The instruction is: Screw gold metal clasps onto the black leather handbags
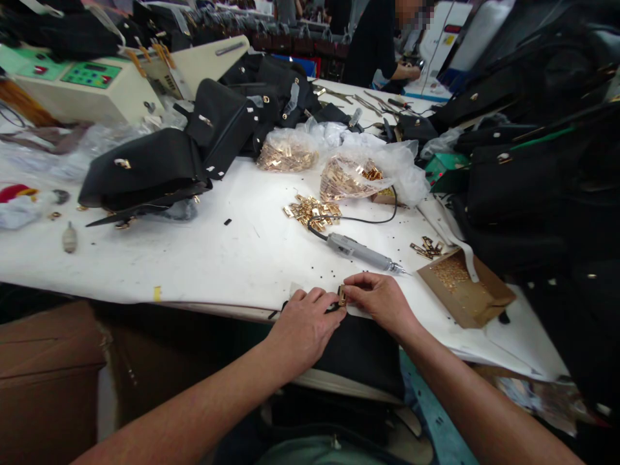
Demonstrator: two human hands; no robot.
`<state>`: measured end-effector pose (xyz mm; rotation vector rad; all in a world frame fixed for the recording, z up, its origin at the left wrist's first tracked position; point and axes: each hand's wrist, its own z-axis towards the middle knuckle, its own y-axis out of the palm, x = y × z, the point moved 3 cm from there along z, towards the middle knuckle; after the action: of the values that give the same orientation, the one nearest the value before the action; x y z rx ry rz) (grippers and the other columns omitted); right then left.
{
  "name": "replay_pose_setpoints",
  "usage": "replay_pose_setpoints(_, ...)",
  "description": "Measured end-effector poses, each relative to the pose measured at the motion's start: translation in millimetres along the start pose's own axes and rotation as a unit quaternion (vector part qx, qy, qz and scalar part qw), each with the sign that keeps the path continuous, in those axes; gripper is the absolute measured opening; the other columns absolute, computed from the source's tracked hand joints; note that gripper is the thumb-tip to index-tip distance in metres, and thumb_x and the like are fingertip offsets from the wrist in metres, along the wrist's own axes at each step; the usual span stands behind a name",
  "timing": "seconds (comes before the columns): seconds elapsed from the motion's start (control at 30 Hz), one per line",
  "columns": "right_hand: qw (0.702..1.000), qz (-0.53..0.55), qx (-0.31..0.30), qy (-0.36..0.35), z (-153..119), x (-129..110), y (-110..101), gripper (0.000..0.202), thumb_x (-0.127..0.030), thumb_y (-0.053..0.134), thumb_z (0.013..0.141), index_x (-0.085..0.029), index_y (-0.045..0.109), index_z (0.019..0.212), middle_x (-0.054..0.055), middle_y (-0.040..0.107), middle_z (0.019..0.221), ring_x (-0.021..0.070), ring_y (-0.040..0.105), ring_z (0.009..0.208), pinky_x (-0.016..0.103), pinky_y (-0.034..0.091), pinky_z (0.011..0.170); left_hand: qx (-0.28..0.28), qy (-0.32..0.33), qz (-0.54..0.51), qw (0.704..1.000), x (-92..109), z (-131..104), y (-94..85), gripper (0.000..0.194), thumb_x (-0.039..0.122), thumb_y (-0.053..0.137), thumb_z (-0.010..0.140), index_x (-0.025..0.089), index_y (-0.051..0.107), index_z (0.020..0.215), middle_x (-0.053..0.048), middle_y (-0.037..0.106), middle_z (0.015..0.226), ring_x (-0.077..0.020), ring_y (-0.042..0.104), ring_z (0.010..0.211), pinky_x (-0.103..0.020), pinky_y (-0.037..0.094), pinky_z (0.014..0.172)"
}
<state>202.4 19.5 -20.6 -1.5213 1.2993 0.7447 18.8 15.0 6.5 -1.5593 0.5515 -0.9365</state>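
At the table's front edge, my right hand (pixel 380 298) pinches a small gold metal bag clasp plate (pixel 342 296) between thumb and fingers. My left hand (pixel 310 323) is closed on the edge of a black bag (pixel 361 355), right beside the plate. The bag hangs over the table edge toward my lap. A grey electric screwdriver (pixel 361 252) lies just beyond my hands, its tip toward the right and its black cord looping back. Behind it sits a loose pile of gold clasp plates (pixel 312 212).
An open cardboard box of tiny gold screws (pixel 465 287) stands at right, near a few gold plates (pixel 427 247). Plastic bags of gold hardware (pixel 351 177) lie farther back. Black bags (pixel 145 165) are at left. A person (pixel 371 45) works across the table.
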Motion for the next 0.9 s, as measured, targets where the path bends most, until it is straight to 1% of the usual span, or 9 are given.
replay_pose_setpoints(0.23, 0.997, -0.058, 0.01, -0.045, 1.5, 5.0, 3.5, 0.014, -0.032, 0.07, 0.079, -0.021, 0.077, 0.087, 0.001, 0.077, 0.082, 0.0182, 0.07, 0.074, 0.029, 0.054, 0.073, -0.003, -0.007, -0.005, 1.0, 0.1, 0.3, -0.8, 0.027, 0.025, 0.05, 0.101, 0.029, 0.062, 0.125, -0.006, 0.058, 0.125, -0.0246, 0.052, 0.113, -0.042, 0.04, 0.09)
replay_pose_setpoints(0.33, 0.996, -0.068, 0.019, -0.051, 1.8, 5.6, 4.3, 0.018, -0.031, 0.07, 0.08, -0.021, 0.076, 0.093, 0.002, 0.078, 0.086, 0.0191, 0.072, 0.078, 0.03, 0.055, 0.076, -0.002, -0.007, 0.002, 1.0, 0.3, 1.1, 0.2, 0.026, 0.025, 0.05, 0.101, 0.029, 0.062, 0.125, -0.007, 0.057, 0.128, -0.0247, 0.052, 0.113, -0.042, 0.04, 0.089)
replay_pose_setpoints(0.4, 0.994, -0.093, 0.03, -0.058, 1.5, 3.3, 4.4, 0.02, -0.03, 0.069, 0.081, -0.021, 0.076, 0.097, 0.003, 0.078, 0.089, 0.0193, 0.072, 0.08, 0.03, 0.055, 0.078, -0.004, -0.006, 0.003, 1.0, 0.3, 1.6, 0.2, 0.027, 0.025, 0.05, 0.101, 0.028, 0.062, 0.125, -0.006, 0.056, 0.13, -0.0251, 0.052, 0.113, -0.042, 0.041, 0.089)
replay_pose_setpoints(0.53, 0.982, -0.163, 0.026, -0.09, 0.6, -6.7, 5.2, 0.012, -0.028, 0.066, 0.084, -0.022, 0.076, 0.087, 0.002, 0.077, 0.085, 0.0181, 0.069, 0.077, 0.029, 0.052, 0.075, -0.012, -0.004, 0.007, 1.0, 0.6, 2.0, -1.1, 0.028, 0.026, 0.048, 0.102, 0.029, 0.061, 0.126, -0.007, 0.056, 0.131, -0.0256, 0.052, 0.114, -0.043, 0.041, 0.089)
replay_pose_setpoints(0.63, 0.976, -0.198, 0.017, -0.09, 0.9, -12.2, 4.9, 0.011, -0.027, 0.064, 0.085, -0.023, 0.074, 0.084, 0.002, 0.075, 0.08, 0.0179, 0.068, 0.073, 0.029, 0.051, 0.071, -0.017, -0.004, 0.01, 1.0, 0.8, 2.0, -1.7, 0.027, 0.027, 0.048, 0.102, 0.029, 0.062, 0.126, -0.007, 0.057, 0.13, -0.0253, 0.052, 0.113, -0.041, 0.041, 0.087)
replay_pose_setpoints(0.9, 0.97, -0.225, 0.01, -0.092, 2.3, -12.9, 4.9, 0.008, -0.024, 0.065, 0.084, -0.023, 0.073, 0.082, 0.002, 0.074, 0.079, 0.0175, 0.066, 0.073, 0.028, 0.049, 0.071, -0.02, 0.003, 0.023, 1.0, 1.3, 2.8, -0.1, 0.029, 0.028, 0.045, 0.104, 0.028, 0.059, 0.129, -0.006, 0.058, 0.132, -0.0252, 0.052, 0.113, -0.042, 0.039, 0.086)
